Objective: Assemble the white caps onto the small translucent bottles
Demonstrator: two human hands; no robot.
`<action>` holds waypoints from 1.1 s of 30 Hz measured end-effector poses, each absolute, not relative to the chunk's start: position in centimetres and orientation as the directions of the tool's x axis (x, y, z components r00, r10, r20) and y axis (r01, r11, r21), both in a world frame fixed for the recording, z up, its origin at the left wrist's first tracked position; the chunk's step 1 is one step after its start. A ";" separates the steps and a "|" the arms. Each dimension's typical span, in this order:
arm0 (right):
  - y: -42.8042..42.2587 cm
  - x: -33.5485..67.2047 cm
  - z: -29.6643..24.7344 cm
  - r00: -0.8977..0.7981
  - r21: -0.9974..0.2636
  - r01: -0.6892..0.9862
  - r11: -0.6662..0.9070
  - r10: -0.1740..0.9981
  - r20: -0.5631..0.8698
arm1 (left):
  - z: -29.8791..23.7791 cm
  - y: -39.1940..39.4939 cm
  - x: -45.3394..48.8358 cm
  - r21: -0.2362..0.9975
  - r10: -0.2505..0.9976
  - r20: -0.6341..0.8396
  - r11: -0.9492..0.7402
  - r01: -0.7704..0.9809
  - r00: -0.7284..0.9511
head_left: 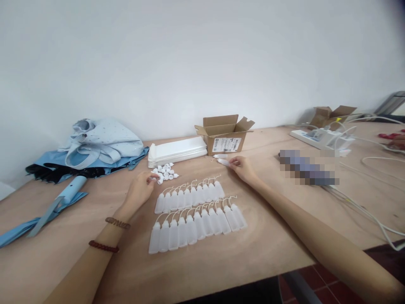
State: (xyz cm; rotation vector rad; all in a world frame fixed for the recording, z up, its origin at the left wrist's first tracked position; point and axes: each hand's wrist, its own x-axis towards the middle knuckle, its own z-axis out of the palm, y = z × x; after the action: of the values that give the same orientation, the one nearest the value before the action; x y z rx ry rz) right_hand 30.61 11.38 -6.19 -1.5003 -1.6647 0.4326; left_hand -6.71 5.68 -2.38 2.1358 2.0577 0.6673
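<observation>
Two rows of small white squeeze bottles point(196, 211) lie side by side on the wooden table point(221, 261), each with a thin tip. My left hand point(141, 188) reaches to a heap of small white caps point(165, 171) and pinches one between its fingertips. Further right, my right hand point(242, 166) closes its fingers on a loose white bottle point(223, 161) lying in front of an open cardboard box point(224, 135). Another loose bottle point(220, 156) lies just behind it.
A stack of flat white packets point(177, 150) lies left of the box. A blue umbrella point(53, 198) and a pale blue bag point(101, 141) occupy the left. A power strip point(322, 137), white cables point(370, 211) and a second box point(332, 115) are at the right, with another person's hand point(395, 141) at the edge.
</observation>
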 end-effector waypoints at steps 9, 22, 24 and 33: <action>11.1 30.2 -5.8 -0.013 -0.695 0.656 0.294 0.925 0.379 | -2.4 5.8 -6.7 0.361 0.970 0.242 -0.088 0.928 -0.002; 10.8 29.9 -5.7 -0.043 -0.677 0.660 0.327 0.916 0.400 | -2.7 5.8 -7.1 0.363 0.968 0.250 -0.086 0.928 -0.008; 10.6 29.7 -5.4 -0.035 -0.666 0.671 0.326 0.911 0.411 | -2.7 5.7 -7.1 0.357 0.969 0.246 -0.080 0.931 -0.011; 5.8 27.3 -1.7 -0.255 -0.622 0.648 0.440 0.895 0.367 | -2.3 5.8 -7.0 0.352 0.980 0.198 -0.039 0.935 -0.034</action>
State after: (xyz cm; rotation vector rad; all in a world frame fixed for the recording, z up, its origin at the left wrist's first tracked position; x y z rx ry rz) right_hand 27.28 5.79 -1.69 -1.2925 -1.9999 0.4556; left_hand -6.99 5.79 -2.33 2.1019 2.0970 0.6032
